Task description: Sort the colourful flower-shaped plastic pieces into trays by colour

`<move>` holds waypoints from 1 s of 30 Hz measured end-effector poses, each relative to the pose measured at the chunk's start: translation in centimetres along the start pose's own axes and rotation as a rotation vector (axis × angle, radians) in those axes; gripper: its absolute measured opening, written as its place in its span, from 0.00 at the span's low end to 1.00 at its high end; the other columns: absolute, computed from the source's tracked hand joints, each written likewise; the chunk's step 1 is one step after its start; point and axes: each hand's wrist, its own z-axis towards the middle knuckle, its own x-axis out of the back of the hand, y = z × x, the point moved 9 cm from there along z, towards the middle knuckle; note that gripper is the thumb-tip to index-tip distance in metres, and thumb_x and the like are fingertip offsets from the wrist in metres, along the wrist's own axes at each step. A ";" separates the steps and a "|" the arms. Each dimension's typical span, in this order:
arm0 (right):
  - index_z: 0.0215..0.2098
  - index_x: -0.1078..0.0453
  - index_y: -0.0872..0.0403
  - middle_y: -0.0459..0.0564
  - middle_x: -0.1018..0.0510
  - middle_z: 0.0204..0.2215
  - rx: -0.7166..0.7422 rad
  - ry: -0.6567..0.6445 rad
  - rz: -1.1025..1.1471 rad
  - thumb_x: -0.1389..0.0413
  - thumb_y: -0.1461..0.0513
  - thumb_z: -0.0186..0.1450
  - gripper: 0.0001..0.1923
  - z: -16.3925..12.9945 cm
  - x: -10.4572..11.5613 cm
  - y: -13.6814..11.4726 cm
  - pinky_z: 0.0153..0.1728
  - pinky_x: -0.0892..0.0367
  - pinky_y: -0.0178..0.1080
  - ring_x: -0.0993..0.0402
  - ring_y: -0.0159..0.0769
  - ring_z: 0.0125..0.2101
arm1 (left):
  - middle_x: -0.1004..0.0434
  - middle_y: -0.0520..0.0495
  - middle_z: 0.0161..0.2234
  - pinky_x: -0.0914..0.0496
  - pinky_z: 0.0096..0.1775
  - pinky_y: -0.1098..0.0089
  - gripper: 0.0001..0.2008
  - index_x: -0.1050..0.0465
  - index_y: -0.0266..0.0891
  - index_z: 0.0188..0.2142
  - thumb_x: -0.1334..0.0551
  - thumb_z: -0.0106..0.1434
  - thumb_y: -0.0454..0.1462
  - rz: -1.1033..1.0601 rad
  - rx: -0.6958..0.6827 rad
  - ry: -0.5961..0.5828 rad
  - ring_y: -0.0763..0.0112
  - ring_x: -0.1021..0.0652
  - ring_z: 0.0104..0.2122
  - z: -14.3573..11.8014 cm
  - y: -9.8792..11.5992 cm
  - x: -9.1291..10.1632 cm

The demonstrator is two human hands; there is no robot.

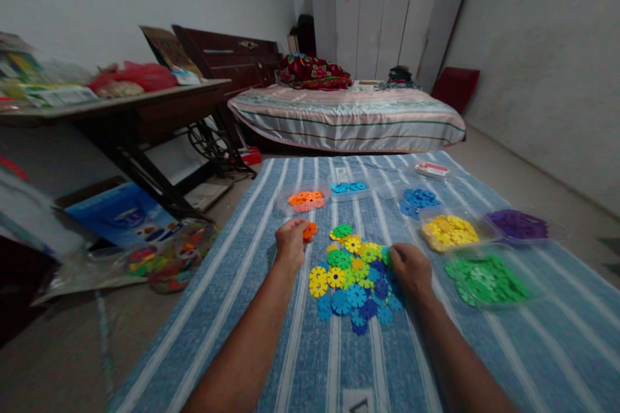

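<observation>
My left hand [290, 242] is closed on orange snowflake discs [310, 230], just left of a loose pile on the cloth. That pile [356, 277] mixes yellow, lime, green, light blue and dark blue notched plastic discs. At its right edge my right hand [411, 266] has its fingers curled, with a teal disc [386, 254] at the fingertips; what lies inside the fingers is hidden. Beyond my left hand stands a clear tub of orange discs [307, 199]. Right of my right hand are tubs of yellow discs [450, 232] and green discs [487, 279].
Tubs of light blue discs [349, 188], blue discs [420, 200] and purple discs [517, 224] also stand on the striped cloth [242, 310]. A small box [432, 170] lies at the far right. Behind are a bed [346, 119] and, left, a sewing table [145, 100].
</observation>
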 end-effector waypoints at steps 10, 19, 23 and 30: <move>0.31 0.23 0.54 0.53 0.21 0.30 -0.024 -0.014 0.029 0.52 0.54 0.63 0.18 0.2 0.1 0.1 0.37 0.37 0.40 0.28 0.40 0.33 | 0.27 0.48 0.23 0.26 0.29 0.73 0.02 0.33 0.36 0.29 0.40 0.57 0.30 -0.031 0.169 -0.045 0.72 0.22 0.24 3.3 4.7 -3.0; 0.29 0.24 0.52 0.51 0.22 0.28 -0.021 -0.010 0.028 0.52 0.55 0.63 0.17 0.3 0.4 -0.1 0.36 0.38 0.39 0.30 0.39 0.32 | 0.30 0.54 0.18 0.37 0.24 0.74 0.06 0.28 0.37 0.22 0.35 0.46 0.38 0.804 -0.216 -0.443 0.73 0.29 0.21 -4.2 -0.3 -1.7; 0.29 0.24 0.52 0.51 0.22 0.28 -0.017 -0.020 0.014 0.52 0.55 0.62 0.16 0.3 0.3 -0.2 0.36 0.39 0.39 0.30 0.39 0.32 | 0.27 0.51 0.26 0.34 0.31 0.70 0.08 0.24 0.39 0.24 0.32 0.46 0.41 1.147 -0.467 -0.537 0.69 0.27 0.29 -7.3 -0.4 -2.2; 0.29 0.24 0.53 0.52 0.22 0.29 0.014 -0.036 -0.005 0.52 0.57 0.63 0.16 0.4 0.1 -0.2 0.37 0.38 0.39 0.30 0.39 0.33 | 0.25 0.44 0.39 0.32 0.45 0.63 0.15 0.21 0.39 0.37 0.29 0.50 0.42 1.272 -0.638 -0.537 0.58 0.26 0.43 -10.0 -1.2 -2.7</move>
